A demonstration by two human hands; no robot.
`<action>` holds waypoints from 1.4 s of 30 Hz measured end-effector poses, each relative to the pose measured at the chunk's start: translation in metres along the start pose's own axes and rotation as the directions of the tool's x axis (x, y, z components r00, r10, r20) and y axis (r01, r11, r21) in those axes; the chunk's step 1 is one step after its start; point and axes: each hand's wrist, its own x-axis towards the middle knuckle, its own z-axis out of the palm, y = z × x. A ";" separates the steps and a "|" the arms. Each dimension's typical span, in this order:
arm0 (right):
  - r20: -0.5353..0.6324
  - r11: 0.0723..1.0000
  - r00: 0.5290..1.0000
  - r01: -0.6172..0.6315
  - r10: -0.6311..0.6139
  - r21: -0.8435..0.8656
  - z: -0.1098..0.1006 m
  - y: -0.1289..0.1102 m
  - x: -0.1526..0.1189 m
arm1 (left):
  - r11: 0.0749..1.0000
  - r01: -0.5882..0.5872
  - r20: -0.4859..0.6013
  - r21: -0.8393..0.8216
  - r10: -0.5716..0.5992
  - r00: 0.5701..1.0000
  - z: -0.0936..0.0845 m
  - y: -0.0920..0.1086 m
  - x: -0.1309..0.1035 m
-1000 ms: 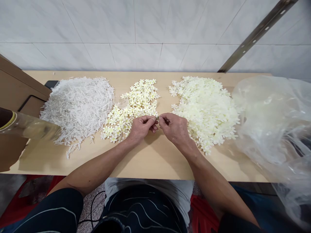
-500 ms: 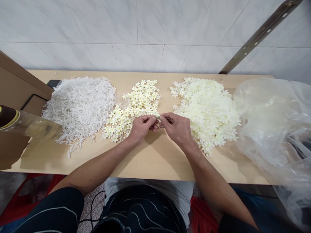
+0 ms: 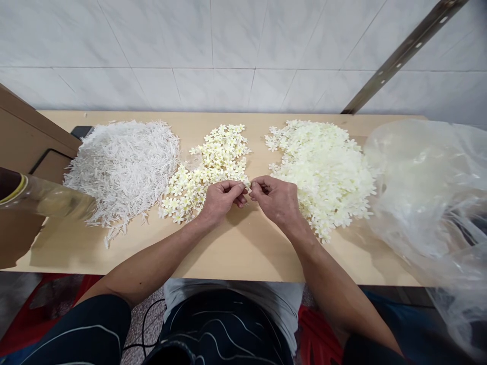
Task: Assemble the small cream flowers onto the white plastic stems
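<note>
My left hand (image 3: 222,198) is closed in a pinch, with a small pale artificial flower (image 3: 246,181) at its fingertips. Facing it, almost touching, my right hand (image 3: 276,197) also pinches with thumb and forefinger; what it grips is too small to make out. Just behind my left hand spreads a pile of artificial flowers with yellow-green centres (image 3: 224,152). To the right of my right hand lies a larger heap of pale cream petal pieces (image 3: 323,172). Farther left is a mound of thin white stamen-like strands (image 3: 124,162).
A clear plastic jar (image 3: 57,197) with a dark lid lies at the left, beside a brown cardboard box (image 3: 34,126). A large clear plastic bag (image 3: 422,172) covers the table's right end. A tiled wall (image 3: 232,35) bounds the back, with a metal strip (image 3: 399,61) against it.
My right fingertips have drawn very slightly away from the left ones. Both hands otherwise keep their place, and the whole view has shifted a little.
</note>
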 end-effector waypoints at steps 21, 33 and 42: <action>0.010 0.999 1.000 -0.012 0.012 0.044 0.001 0.002 -0.001 | 0.994 -0.087 0.005 0.059 0.087 0.996 -0.001 -0.003 -0.002; 0.025 0.982 0.998 -0.066 0.062 0.176 -0.001 -0.006 -0.002 | 0.994 -0.089 -0.026 0.062 0.091 0.996 -0.002 -0.003 0.000; 0.031 0.996 0.999 -0.043 0.041 0.081 0.002 0.000 -0.002 | 0.991 -0.103 -0.012 0.087 0.104 0.995 0.001 0.000 -0.004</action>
